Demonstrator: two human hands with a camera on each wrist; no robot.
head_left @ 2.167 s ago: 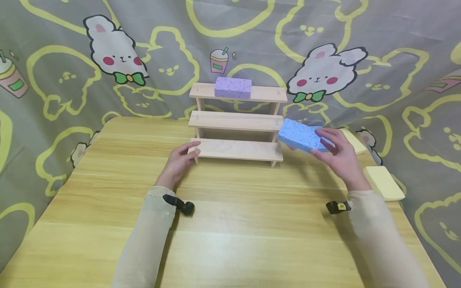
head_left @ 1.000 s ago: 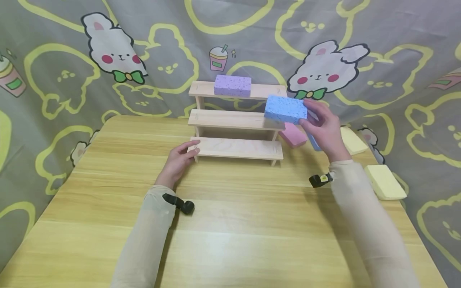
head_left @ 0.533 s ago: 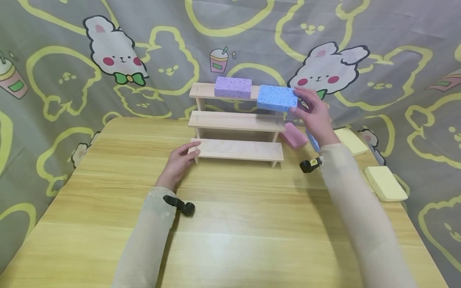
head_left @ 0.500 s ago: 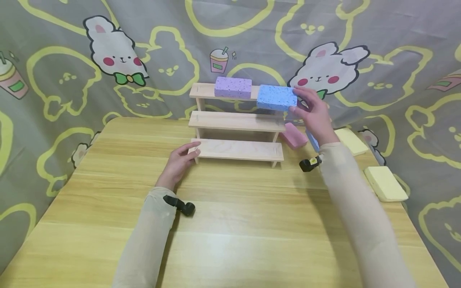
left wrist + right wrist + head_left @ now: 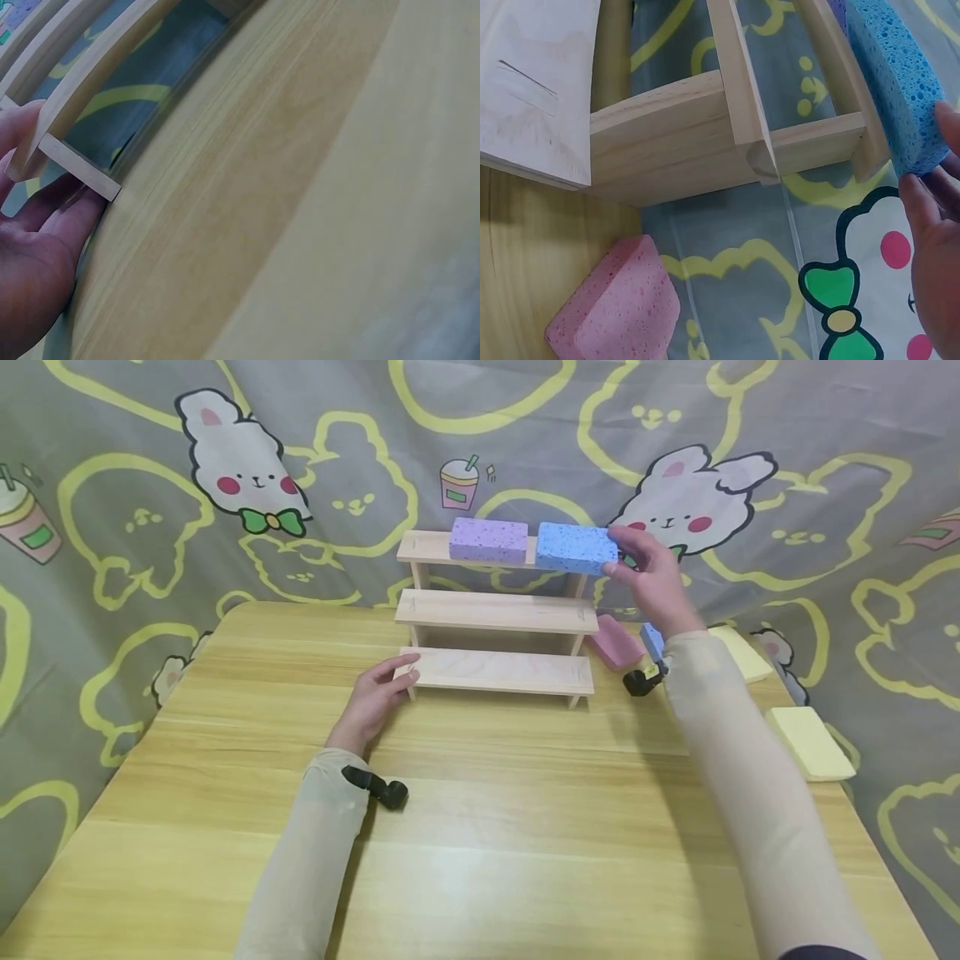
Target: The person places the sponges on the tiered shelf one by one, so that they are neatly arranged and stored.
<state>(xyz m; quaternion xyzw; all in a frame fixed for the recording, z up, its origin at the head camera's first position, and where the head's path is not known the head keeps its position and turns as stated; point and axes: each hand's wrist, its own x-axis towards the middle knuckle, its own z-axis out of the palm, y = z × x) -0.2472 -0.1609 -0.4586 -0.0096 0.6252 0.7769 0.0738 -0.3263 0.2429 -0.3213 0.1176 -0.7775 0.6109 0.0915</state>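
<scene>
A three-tier wooden shelf rack [image 5: 495,670] stands at the back of the table. My left hand [image 5: 369,703] holds the left end of its lowest tier; in the left wrist view the fingers of that hand [image 5: 37,255] curl about the board's end and the leg. On the top tier's right part is a speckled blue sponge [image 5: 573,548], pinched at its right end by my right hand [image 5: 654,578]. A small gap separates it from a purple sponge [image 5: 487,541] on the same tier. The right wrist view shows thumb and fingers on the end of the blue sponge [image 5: 904,90].
Right of the rack lie a pink sponge [image 5: 617,642] and another blue sponge [image 5: 652,642], partly hidden by the right wrist camera and arm. Two pale yellow sponges, one farther back [image 5: 742,653] and one nearer [image 5: 810,743], lie along the table's right edge. A patterned cloth [image 5: 337,468] hangs behind.
My right hand has carried the blue sponge up and leftward from beside the rack to the top tier, beside the purple sponge. The left hand has stayed on the lowest tier.
</scene>
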